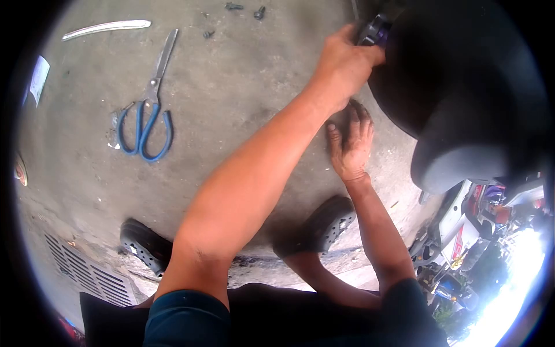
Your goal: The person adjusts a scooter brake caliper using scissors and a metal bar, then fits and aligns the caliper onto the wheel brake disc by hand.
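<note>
Left hand (350, 66) closed on a dark part (373, 32) with a shiny edge, thumb on one side, index finger on the other; remaining fingers not clear. Dark part sits top right, right beside a large black curved piece (457, 75), can't tell if joined. Right hand (354, 144) loosely open, fingers slightly bent, thumb spread, smudged; just below left wrist, over concrete floor (248, 75). Can't tell if its fingertips touch anything. Left forearm runs diagonally across mid-view.

Farther out: scissors (152, 89) with blue handles lie on floor left, blades pointing up-frame, handles apart. Three small dark fasteners (259, 13) near top edge. White curved strip (107, 28) top left. Two black clogs (143, 246) at bottom, either side of left forearm. Slotted grate (87, 269) lower left. Motorbike (459, 228), partly cut off, at right, bright glare below.
</note>
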{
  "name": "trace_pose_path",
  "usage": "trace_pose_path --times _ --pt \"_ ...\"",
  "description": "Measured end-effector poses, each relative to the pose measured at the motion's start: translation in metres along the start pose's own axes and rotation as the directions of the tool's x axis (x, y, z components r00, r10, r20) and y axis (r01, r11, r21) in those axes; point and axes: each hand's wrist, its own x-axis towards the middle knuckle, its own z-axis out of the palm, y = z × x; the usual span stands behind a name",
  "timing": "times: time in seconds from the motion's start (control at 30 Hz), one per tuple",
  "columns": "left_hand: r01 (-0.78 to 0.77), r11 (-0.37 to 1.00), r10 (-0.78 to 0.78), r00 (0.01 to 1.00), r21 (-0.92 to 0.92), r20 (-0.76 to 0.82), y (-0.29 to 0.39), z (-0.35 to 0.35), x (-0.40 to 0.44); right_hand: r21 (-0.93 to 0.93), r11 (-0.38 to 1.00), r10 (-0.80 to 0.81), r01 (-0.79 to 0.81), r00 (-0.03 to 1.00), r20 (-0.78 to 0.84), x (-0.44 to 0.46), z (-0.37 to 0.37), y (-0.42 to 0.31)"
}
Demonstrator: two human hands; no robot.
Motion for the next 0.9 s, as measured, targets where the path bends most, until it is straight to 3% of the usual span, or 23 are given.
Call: trace_pose_path --times 0.17,0.57,0.9 --pt "0.005 1.000 -0.005 0.999 0.004 -0.048 0.002 0.004 -0.005 -0.072 0.997 -0.011 0.011 1.000 0.000 -0.005 0.010 0.006" --pt "-0.222 0.974 0.205 0.942 -0.036 -0.267 -0.010 0.033 0.010 -0.088 0.995 -0.040 0.042 0.999 0.022 -0.012 0.015 0.014" --pt "-0.123 0.991 0.131 0.930 0.045 -0.345 0.004 0.038 0.005 -0.128 0.992 0.021 -0.006 0.993 0.114 -0.016 0.015 0.018"
